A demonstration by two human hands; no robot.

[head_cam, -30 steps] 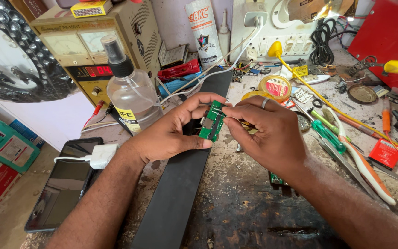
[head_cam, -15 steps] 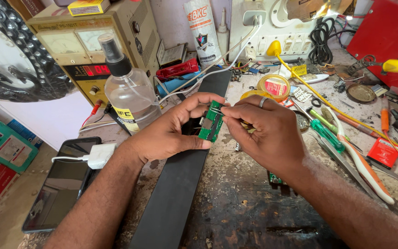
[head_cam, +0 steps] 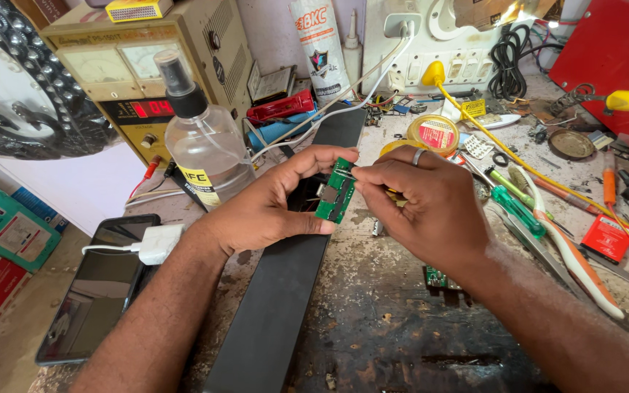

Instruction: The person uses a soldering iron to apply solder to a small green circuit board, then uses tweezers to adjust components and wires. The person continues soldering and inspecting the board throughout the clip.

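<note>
Together, 2 hands pinch 1 small green circuit board (head_cam: 335,191) — left hand (head_cam: 271,207) grasping its edges, right hand (head_cam: 431,204) gripping its top.

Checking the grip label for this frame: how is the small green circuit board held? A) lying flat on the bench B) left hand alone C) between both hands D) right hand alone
C: the small green circuit board is up off the bench, the left hand pinching it by its edges while the right hand has fingertips on its upper end.
</note>
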